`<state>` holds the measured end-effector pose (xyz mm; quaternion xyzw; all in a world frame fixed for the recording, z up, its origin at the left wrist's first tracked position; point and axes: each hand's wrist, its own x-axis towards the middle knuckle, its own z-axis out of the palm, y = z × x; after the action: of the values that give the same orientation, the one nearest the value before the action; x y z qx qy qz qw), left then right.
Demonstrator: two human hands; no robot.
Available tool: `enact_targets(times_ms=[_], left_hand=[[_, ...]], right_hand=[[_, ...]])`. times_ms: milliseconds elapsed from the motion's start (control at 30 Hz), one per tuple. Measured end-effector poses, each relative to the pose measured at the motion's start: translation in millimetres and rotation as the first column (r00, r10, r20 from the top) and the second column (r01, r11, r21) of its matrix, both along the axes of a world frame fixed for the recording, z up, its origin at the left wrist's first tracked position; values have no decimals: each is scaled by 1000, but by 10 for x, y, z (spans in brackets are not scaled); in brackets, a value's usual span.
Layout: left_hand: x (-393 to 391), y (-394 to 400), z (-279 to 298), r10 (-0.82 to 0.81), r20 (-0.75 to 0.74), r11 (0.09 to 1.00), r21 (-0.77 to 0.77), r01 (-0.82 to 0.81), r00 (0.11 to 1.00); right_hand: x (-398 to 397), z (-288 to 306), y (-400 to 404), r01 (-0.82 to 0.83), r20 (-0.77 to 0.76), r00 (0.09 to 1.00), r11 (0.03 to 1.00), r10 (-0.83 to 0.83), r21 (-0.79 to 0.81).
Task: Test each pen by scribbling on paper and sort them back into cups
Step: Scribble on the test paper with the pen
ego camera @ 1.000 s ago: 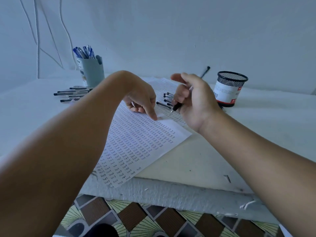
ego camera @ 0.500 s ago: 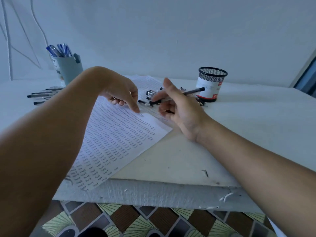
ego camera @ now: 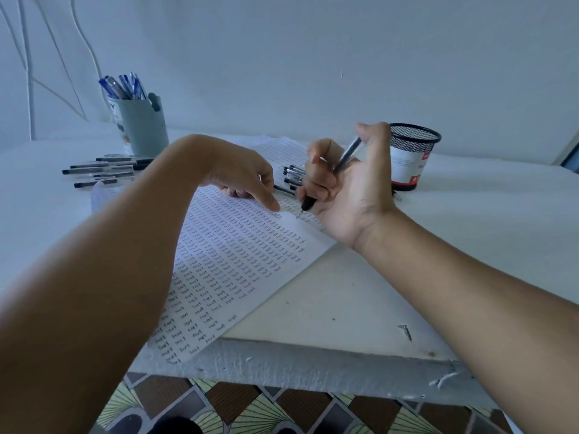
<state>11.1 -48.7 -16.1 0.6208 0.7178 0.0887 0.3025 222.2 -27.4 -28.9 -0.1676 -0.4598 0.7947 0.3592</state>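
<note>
The step in hand looks like the test itself: the right hand (ego camera: 347, 189) holds a pen (ego camera: 332, 175) with its fingers (ego camera: 316, 183) curled round the lower barrel, the tip pointing down at the paper (ego camera: 238, 255) and seemingly just touching or just above a blank patch at the end of a row of marks. The pen's long axis runs steeply, from the tip near the sheet up and away to the right, its back end lying between thumb and forefinger. The left hand (ego camera: 247, 180) rests on the paper, forefinger stretched out and pressing the sheet flat just beside the tip; the other fingers are tucked under and I cannot tell how they lie.

The next move calls for a short scribble, then a choice of cup: the grey cup (ego camera: 142, 126) with blue pens stands far left, the mesh cup (ego camera: 410, 158) just behind the right hand. More pens lie in a pile (ego camera: 293, 177) between the hands and in a row (ego camera: 103, 170) on the table (ego camera: 470, 214) near the grey cup.
</note>
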Motion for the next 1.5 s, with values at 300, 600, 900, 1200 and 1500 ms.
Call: enact_targets(times_ms=[300, 600, 900, 1200, 1500], left_hand=[[16, -70, -18, 0, -11, 998, 59, 0, 1000], [29, -87, -38, 1, -30, 998, 68, 1, 1000], [-9, -87, -59, 19, 8, 996, 88, -19, 1000], [66, -100, -34, 21, -43, 997, 79, -17, 999], [46, -88, -52, 28, -41, 997, 80, -25, 999]], right_hand=[[-25, -38, 51, -6, 48, 999, 1000, 6, -11], [101, -177, 43, -164, 395, 919, 903, -7, 397], [110, -267, 141, -132, 439, 872, 758, -218, 639], [97, -329, 151, -192, 520, 803, 698, -293, 690], [106, -333, 123, -237, 531, 798, 662, -284, 711]])
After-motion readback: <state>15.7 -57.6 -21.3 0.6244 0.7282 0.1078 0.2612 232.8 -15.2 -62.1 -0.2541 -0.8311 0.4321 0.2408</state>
